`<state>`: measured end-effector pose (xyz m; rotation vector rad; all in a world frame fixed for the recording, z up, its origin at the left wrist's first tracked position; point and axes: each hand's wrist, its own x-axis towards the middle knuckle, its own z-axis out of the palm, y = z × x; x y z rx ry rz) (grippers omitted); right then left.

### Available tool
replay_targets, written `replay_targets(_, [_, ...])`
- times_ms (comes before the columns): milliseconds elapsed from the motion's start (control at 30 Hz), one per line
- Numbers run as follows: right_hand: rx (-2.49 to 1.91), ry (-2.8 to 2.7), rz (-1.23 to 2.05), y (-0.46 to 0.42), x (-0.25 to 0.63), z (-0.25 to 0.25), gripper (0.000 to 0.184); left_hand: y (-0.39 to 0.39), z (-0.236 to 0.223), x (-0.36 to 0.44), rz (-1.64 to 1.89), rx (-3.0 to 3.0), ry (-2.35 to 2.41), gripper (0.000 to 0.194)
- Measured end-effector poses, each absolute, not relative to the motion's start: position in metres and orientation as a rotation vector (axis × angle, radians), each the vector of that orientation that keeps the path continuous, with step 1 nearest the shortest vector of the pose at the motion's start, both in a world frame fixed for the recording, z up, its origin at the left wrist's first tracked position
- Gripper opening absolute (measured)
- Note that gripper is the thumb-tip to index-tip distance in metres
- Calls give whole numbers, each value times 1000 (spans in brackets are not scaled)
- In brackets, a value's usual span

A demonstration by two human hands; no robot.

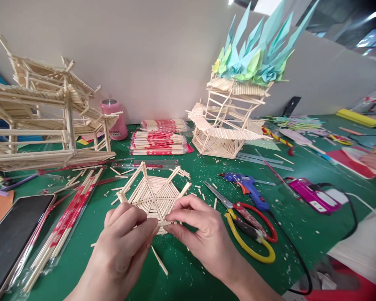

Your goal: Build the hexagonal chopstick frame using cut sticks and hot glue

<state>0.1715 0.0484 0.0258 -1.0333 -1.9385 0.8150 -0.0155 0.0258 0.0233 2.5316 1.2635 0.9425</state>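
Just below the middle of the frame, the stick framework lies on the green table, its near side between the two hands. It is made of pale wooden sticks: a many-sided floor of close-set rows, crossed by thin spokes that meet at a central point, so that it resembles a web. Thicker sticks rise in slanted posts at its corners, and a rail runs along the upper left side. The left hand and the right hand both have thumb and fingers drawn narrow, pinching a short stick at the near edge; the fingertips hide part of that edge.

Beyond the far edge lie loose stick offcuts, then packs of sticks near the grey wall. To the right, the blue glue gun and the scissors, their open blades pointing toward the framework, limit the room beside the right hand. To the left, opened stick packs and a phone crowd the table. Bare green surface shows in front of the framework, between the forearms, with one loose stick on it. Larger stick models stand at upper left and upper right.
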Motion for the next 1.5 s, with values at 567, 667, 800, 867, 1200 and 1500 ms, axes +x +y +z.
replay_targets(567, [-1023, -1963, 813, 47, 171, 29, 25, 21, 27, -17, 1068, 2547, 1461, 31])
replay_targets(667, [-987, -2024, 682, 48, 169, 31, 21, 16, 25, -25, 1052, 2549, 1566, 34])
replay_targets(800, [-964, -2153, 482, 48, 160, 36, 17, 13, 21, -32, 1094, 2545, 1661, 27])
replay_targets(867, [-960, -2217, 416, 49, 155, 36, 14, 13, 19, -32, 1114, 2531, 1685, 22])
replay_targets(1200, [-923, -2244, 535, 50, 149, 31, 23, 14, 18, -31, 1165, 2426, 1609, 15])
replay_targets(1500, [-910, -2187, 688, 51, 149, 29, 21, 15, 19, -30, 1159, 2447, 1571, 18])
